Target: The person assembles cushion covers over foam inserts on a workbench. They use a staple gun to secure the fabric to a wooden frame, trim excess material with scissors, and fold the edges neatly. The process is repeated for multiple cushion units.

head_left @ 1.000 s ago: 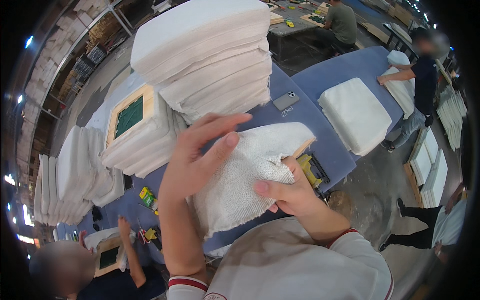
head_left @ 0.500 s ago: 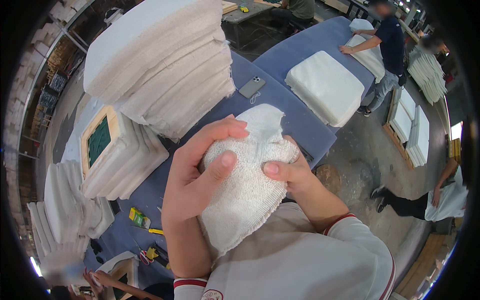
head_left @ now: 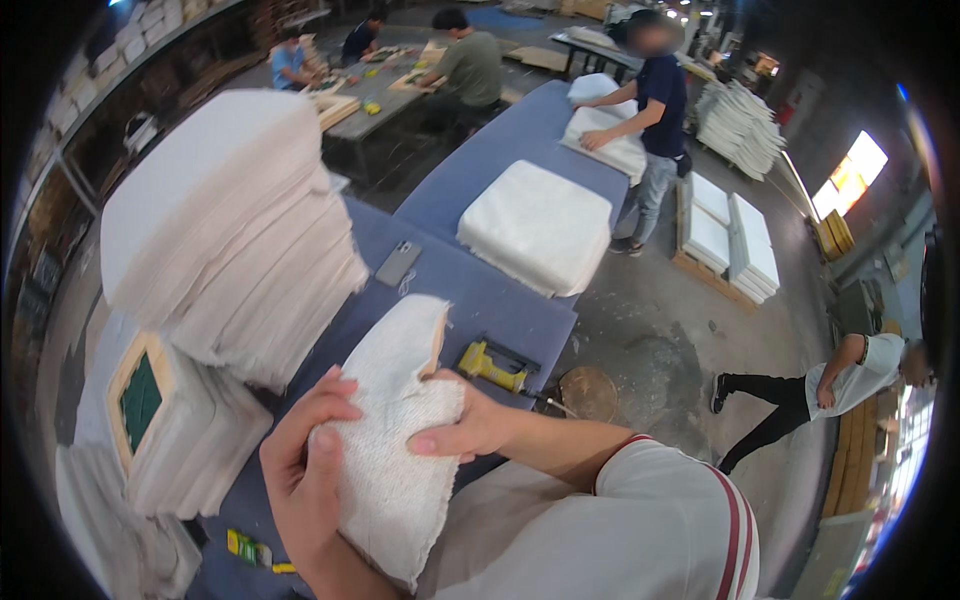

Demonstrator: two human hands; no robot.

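Close to my body I hold a white, coarse-woven fabric piece, with a frayed lower edge and a tan strip along its upper right side. What lies inside or beneath it is hidden. My left hand curls around its left side, thumb pressed on the cloth. From the right, my right hand pinches it, thumb on top and fingers behind. A yellow-green staple gun lies on the blue-covered table just beyond my right hand. Farther off lies a grey phone with a white cord.
Tall stacked white padded pieces rise at left, beside more with a wood frame. A white cushion sits on the far table. A co-worker handles white cloth there; another person walks at right.
The view has swung right and up, showing the staple gun and more people at the back. Both hands keep hold of the fabric piece, which now appears turned, showing its tan side.
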